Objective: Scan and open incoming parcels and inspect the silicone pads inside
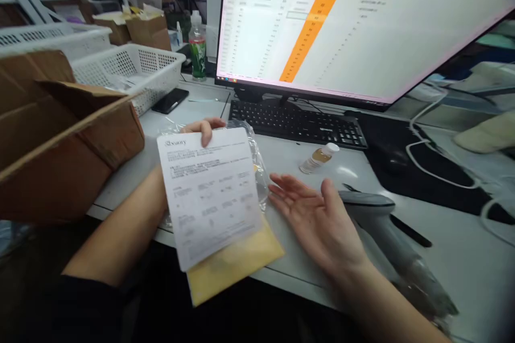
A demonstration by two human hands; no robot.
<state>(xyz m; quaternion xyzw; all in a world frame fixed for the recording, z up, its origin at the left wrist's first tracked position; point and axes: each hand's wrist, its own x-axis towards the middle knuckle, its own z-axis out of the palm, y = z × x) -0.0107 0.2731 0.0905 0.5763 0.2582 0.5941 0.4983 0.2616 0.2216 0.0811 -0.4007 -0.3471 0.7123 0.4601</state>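
Note:
My left hand (203, 128) grips the top of a white printed sheet (213, 198), thumb in front and the other fingers behind it. Below the sheet's lower edge shows a yellow packet (237, 265). Clear plastic film (257, 158) sticks out behind the sheet; whether my left hand also holds the packet and film is hidden. My right hand (317, 220) is palm up with fingers spread, holding nothing, just right of the sheet. Beyond its fingers a small bottle (319, 158) with a white cap and amber liquid stands on the desk. A grey barcode scanner (386, 230) lies beside my right wrist.
An open cardboard box (80, 155) stands at the left, with a white plastic basket (132, 67) behind it. A phone (170, 101) and a green-labelled drink bottle (197, 51) are nearby. Ahead are a keyboard (298, 122) and a large monitor (354, 27); a black mouse (396, 163) sits right.

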